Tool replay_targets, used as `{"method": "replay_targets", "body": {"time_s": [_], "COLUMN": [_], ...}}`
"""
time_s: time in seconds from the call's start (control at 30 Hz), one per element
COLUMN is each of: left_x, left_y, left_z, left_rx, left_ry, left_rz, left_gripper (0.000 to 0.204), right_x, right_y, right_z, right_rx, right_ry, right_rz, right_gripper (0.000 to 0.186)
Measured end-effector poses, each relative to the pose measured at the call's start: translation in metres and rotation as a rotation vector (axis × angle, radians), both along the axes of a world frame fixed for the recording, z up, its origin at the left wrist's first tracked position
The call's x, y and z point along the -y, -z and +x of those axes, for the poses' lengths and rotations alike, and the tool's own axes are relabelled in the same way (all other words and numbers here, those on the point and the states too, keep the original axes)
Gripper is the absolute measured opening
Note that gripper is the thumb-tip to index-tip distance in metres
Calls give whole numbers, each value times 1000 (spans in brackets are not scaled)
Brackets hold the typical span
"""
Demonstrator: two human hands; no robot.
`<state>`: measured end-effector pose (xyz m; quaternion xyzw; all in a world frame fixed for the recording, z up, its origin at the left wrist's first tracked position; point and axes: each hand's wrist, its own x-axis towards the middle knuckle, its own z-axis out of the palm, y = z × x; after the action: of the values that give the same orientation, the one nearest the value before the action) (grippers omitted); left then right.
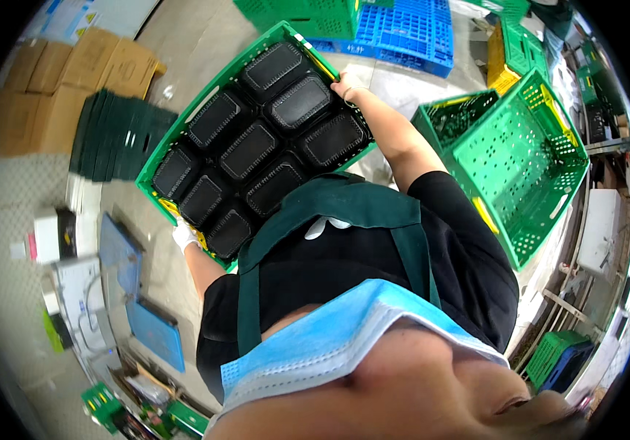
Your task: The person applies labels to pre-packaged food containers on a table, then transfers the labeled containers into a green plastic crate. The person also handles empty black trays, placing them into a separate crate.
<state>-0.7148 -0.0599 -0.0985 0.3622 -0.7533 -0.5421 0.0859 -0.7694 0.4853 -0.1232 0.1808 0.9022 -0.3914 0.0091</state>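
Pale concrete floor is spreading out under everything, and the person is standing on it carrying a green crate (183,136) held out in front of the dark green apron (344,202). The crate is holding about 9 black lidded trays (256,147) packed in 3 rows, and its long axis is running from near the person's left hip up and away toward the right. The left hand (185,236), in a white glove, is gripping the crate's near corner. The right hand (349,86), bare, is grasping the far long rim, fingers curled over the edge. Both hands are sitting at opposite ends, so neither is nearer; the load is hanging between them.

To the right of the crate, 1 empty green crate (527,154) is tilting on its side, close to the right elbow. Beyond the crate's far end, blue pallets (406,29) are lying flat. Left of the crate, a stack of dark green lids (113,136) and cardboard boxes (73,73) are crowding in, leaving open floor mainly ahead, between them and the pallets.
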Motion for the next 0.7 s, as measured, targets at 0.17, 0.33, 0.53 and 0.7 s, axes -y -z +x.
{"method": "replay_targets", "body": {"time_s": [0.17,0.33,0.53,0.7], "left_x": [-86,-239,-447,-591], "left_y": [-25,-1,-13,-24], "left_z": [-165,-328,-412,-416], "left_rx": [100,74,-14,-15], "left_ry": [219,557,725,1031], "left_rz": [-106,-224,-87,10], "left_gripper": [36,41,34,21], "right_x": [-86,-220,-376,-474], "right_y": [-2,76,69,37], "right_z": [-49,-40,-34,2], "right_rx": [92,92,126,302], "right_ry": [276,595,859,1084], "right_rz": [-11,-209,-147,-34], "right_gripper": [37,42,48,55]}}
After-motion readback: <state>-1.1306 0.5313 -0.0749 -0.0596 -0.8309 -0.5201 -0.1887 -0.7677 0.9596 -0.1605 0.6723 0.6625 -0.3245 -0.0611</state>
